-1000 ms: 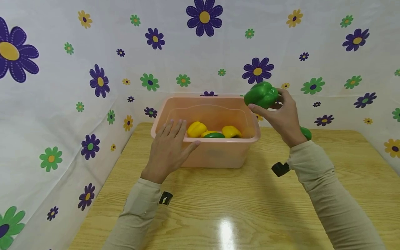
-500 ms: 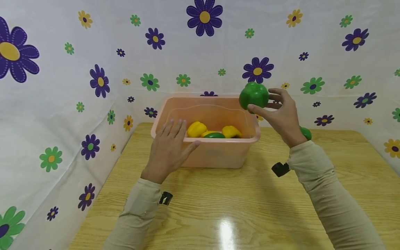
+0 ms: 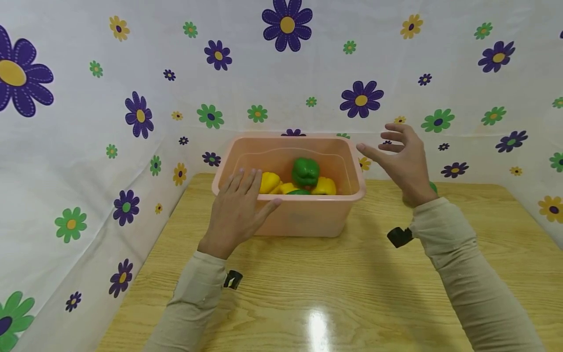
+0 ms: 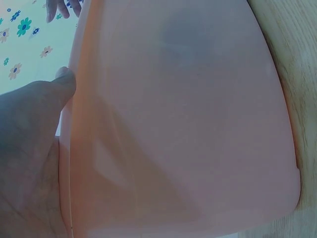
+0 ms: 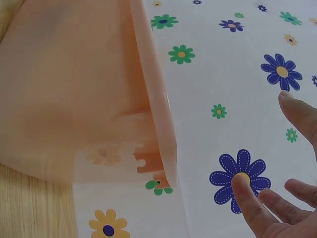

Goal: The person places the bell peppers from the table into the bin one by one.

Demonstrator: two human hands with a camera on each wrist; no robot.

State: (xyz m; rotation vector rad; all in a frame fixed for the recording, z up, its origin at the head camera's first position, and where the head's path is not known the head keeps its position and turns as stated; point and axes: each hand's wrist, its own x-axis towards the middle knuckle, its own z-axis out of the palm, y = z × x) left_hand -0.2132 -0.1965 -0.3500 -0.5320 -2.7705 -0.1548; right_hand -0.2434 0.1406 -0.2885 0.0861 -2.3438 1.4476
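Note:
A peach plastic bin [image 3: 303, 215] stands on the wooden table. Inside it a green bell pepper [image 3: 305, 171] sits on top of yellow bell peppers [image 3: 324, 186], beside part of another green vegetable [image 3: 299, 192]. My left hand [image 3: 235, 210] rests with straight fingers on the bin's front rim near its left corner; its thumb touches the rim in the left wrist view [image 4: 65, 82]. Beyond the bin's right rim, my right hand [image 3: 404, 159] hovers with spread fingers and nothing between them. The right wrist view shows the fingers [image 5: 250, 203] apart from the bin.
Behind my right wrist a green object [image 3: 433, 187] on the table is mostly hidden. White flowered cloth [image 3: 281, 73] hangs behind and at the left. The wooden table [image 3: 343, 278] stretches in front of the bin and to its right.
The green bell pepper has left my right hand and now lies in the bin on the yellow peppers. That hand has shifted slightly right. My left hand stays on the rim.

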